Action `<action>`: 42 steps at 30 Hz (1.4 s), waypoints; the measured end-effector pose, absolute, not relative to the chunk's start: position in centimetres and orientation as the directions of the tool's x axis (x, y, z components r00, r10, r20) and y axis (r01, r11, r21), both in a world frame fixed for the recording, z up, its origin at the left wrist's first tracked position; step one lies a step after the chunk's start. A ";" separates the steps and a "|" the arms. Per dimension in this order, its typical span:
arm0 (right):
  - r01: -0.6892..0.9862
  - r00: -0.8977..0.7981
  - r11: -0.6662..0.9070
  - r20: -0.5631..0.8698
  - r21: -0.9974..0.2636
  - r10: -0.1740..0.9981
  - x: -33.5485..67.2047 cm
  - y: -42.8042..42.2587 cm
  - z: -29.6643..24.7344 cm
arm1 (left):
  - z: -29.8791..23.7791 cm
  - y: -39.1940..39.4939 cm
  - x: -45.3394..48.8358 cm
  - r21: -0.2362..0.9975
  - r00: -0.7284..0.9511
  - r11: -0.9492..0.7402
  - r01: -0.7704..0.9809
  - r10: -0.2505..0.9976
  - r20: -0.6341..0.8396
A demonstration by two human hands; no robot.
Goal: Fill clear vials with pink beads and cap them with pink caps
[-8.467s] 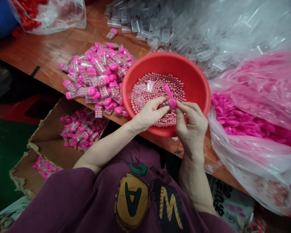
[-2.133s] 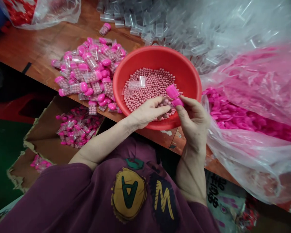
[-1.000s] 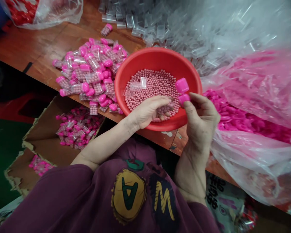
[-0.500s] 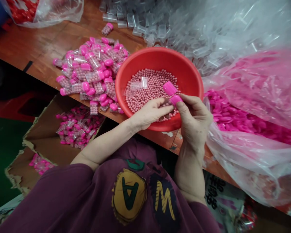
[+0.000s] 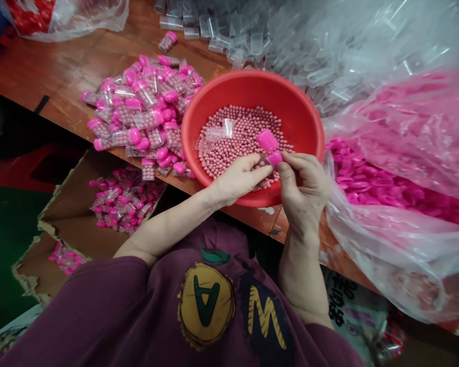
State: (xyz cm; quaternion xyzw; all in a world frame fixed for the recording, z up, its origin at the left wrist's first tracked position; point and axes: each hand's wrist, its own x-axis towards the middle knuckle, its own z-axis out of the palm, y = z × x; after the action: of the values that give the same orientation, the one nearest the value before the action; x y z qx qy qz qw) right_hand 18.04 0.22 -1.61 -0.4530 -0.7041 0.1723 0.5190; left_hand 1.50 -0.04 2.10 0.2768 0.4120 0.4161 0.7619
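Note:
Over the near side of a red plastic basin (image 5: 300, 109), my left hand (image 5: 235, 179) is closed round a small clear bottle (image 5: 260, 162), mostly hidden by the fingers. My right hand (image 5: 306, 181) pinches a bright pink flip cap (image 5: 268, 140) at the bottle's end, with thumb and fingers on its lower half. The cap's lid stands open, away from the lower part. Whether the cap is fully seated cannot be made out. Pink beads (image 5: 240, 132) cover the basin's bottom, and clear empty bottles (image 5: 220, 131) lie on them.
Left of the basin lies a heap of capped, bead-filled bottles (image 5: 145, 107). Below it, a cardboard box (image 5: 67, 204) holds more. Clear empty containers (image 5: 290, 46) are piled behind. At right, a plastic bag (image 5: 382, 244) holds pink caps (image 5: 390, 186). The wooden table's (image 5: 72, 66) front edge runs diagonally.
My right hand has shifted slightly left and down, and the pink cap has turned a little with it. My left hand stays nearly in place on the bottle.

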 end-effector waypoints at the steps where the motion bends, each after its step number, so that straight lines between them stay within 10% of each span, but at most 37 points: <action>1: 0.484 -0.075 0.548 0.592 -0.682 0.802 18.1 0.1 -1.6 | 2.2 0.0 1.6 0.765 0.303 0.504 -0.402 0.861 -0.408; 6: 0.527 -0.156 0.561 0.576 -0.639 0.802 18.9 -0.2 -1.5 | 2.4 0.1 1.6 0.763 0.270 0.513 -0.392 0.858 -0.438; 14: 0.165 0.027 0.248 0.256 -0.955 0.966 19.4 2.2 -0.8 | 0.5 0.4 1.4 0.842 0.380 0.429 -0.328 0.876 -0.299; 28: -0.152 0.114 0.107 0.090 -0.983 0.989 16.1 2.5 -2.3 | -1.1 0.4 1.7 0.797 0.256 0.318 -0.513 0.943 -0.211; 35: 0.005 0.282 0.311 0.300 -0.950 0.911 14.6 1.9 -3.7 | -0.2 0.2 1.9 0.779 0.184 0.320 -0.539 0.947 -0.262; 42: 0.173 -0.035 0.151 0.147 -0.973 0.989 18.1 0.7 -1.5 | 0.0 0.0 1.5 0.793 0.228 0.391 -0.467 0.920 -0.319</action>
State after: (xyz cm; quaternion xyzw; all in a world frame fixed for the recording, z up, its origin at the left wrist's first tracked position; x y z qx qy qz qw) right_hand 18.10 0.73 -1.49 -0.4978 -0.5836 0.4205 0.4846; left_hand 1.51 -0.04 0.02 0.2822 0.4015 0.4742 0.7310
